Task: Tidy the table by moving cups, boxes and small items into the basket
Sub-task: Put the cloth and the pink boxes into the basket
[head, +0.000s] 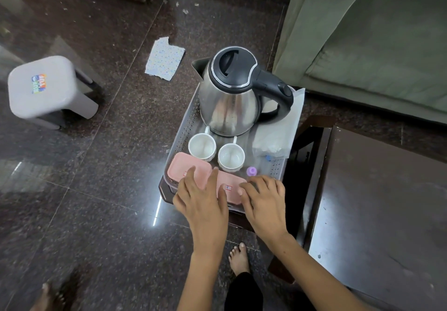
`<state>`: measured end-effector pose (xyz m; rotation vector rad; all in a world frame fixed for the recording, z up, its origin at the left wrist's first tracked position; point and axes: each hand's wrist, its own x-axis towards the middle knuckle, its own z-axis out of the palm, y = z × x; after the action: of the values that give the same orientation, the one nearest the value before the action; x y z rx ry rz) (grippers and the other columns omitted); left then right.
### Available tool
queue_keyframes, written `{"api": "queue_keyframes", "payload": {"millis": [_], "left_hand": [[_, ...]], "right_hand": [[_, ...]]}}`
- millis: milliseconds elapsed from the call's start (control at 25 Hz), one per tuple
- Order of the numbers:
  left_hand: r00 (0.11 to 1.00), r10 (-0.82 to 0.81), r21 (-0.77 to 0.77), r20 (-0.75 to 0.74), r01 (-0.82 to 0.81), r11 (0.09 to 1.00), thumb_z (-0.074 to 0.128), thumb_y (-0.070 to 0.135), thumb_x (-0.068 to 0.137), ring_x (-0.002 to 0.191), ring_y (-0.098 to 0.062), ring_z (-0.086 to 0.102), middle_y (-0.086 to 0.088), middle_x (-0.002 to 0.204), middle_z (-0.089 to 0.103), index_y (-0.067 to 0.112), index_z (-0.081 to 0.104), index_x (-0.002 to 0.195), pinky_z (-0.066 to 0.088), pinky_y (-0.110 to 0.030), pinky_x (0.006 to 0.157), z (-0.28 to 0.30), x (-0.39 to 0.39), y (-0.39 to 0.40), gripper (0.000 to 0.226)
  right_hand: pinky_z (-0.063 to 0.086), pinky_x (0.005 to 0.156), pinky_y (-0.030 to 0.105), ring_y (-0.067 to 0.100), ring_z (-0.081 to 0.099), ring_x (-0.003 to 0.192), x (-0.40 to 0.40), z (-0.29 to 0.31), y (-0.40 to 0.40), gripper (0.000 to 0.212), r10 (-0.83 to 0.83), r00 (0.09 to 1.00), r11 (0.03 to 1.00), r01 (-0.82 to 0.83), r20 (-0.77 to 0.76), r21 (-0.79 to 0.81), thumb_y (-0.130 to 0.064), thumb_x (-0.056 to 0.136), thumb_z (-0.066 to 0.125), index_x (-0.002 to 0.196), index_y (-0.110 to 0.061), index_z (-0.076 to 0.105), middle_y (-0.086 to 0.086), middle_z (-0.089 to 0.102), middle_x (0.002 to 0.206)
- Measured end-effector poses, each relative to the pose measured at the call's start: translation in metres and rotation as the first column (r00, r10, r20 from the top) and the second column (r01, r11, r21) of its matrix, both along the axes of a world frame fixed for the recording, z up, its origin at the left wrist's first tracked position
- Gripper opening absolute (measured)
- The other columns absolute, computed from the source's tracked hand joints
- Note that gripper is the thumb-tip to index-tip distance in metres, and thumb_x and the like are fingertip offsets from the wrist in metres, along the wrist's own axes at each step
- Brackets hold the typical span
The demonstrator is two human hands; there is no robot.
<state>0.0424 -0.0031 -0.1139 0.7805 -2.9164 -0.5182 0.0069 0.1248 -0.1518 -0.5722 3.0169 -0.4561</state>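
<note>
Head view, item list: grey perforated basket [187,127] holding a steel kettle [228,102] at 12 o'clock, two white cups [202,146] side by side at centre, two pink-lidded boxes [186,169] at 6 o'clock, a small purple item [251,171] at 4 o'clock. Left hand [205,202] lies flat, fingers spread, on the box lids. Right hand [264,202] rests on the right-hand lid, fingers loosely bent, gripping nothing visible.

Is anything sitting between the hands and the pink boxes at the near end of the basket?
Nothing visible. The left hand and right hand already lie on the lids of the pink boxes in the basket. The two cups and the purple cap stand beyond the boxes.
</note>
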Motion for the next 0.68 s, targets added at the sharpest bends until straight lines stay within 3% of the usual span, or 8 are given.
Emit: {"api": "queue_keyframes", "payload": {"millis": [160,360,520,680], "left_hand": [[0.997,-0.065,0.036,-0.049,0.067,0.997,0.043,0.032,0.089,0.122,-0.033,0.037,-0.014,0.136,0.043,0.025,0.057,0.122,0.023,-0.044,0.097,0.010,-0.005,0.031,0.036],[0.961,-0.257,0.077,-0.103,0.265,0.961,0.040,0.032,0.093,0.119,-0.030,0.042,-0.013,0.132,0.049,0.022,0.060,0.117,0.027,-0.042,0.095,0.019,-0.018,0.126,0.033],[0.859,-0.494,0.136,-0.134,0.510,0.849,0.040,0.033,0.094,0.117,-0.025,0.045,-0.009,0.128,0.054,0.018,0.064,0.113,0.029,-0.039,0.097,0.020,-0.020,0.254,0.034],[0.709,-0.692,0.223,-0.140,0.703,0.675,0.039,0.032,0.093,0.112,-0.025,0.051,-0.007,0.122,0.058,0.017,0.064,0.108,0.038,-0.040,0.094,0.020,0.005,0.410,0.032]], "right_hand": [[0.033,0.092,0.032,0.019,0.053,0.109,-0.005,0.011,0.019,0.029,-0.017,1.000,0.987,0.018,0.010,-0.159,-0.035,0.096,0.038,0.104,-0.022,0.063,-0.004,0.062,0.111],[0.041,0.093,0.029,0.013,0.050,0.113,-0.001,0.025,0.117,0.030,-0.302,0.953,0.895,0.294,0.030,-0.334,-0.032,0.097,0.040,0.109,-0.018,0.063,-0.004,0.060,0.118],[0.044,0.090,0.025,0.010,0.048,0.108,0.025,0.020,0.253,0.030,-0.501,0.862,0.809,0.497,0.073,-0.314,-0.035,0.098,0.037,0.108,-0.019,0.061,-0.005,0.058,0.116],[0.045,0.082,0.024,0.014,0.050,0.105,0.075,0.022,0.415,0.033,-0.670,0.740,0.718,0.666,0.061,-0.200,-0.038,0.097,0.035,0.103,-0.019,0.061,-0.005,0.058,0.115]]}}
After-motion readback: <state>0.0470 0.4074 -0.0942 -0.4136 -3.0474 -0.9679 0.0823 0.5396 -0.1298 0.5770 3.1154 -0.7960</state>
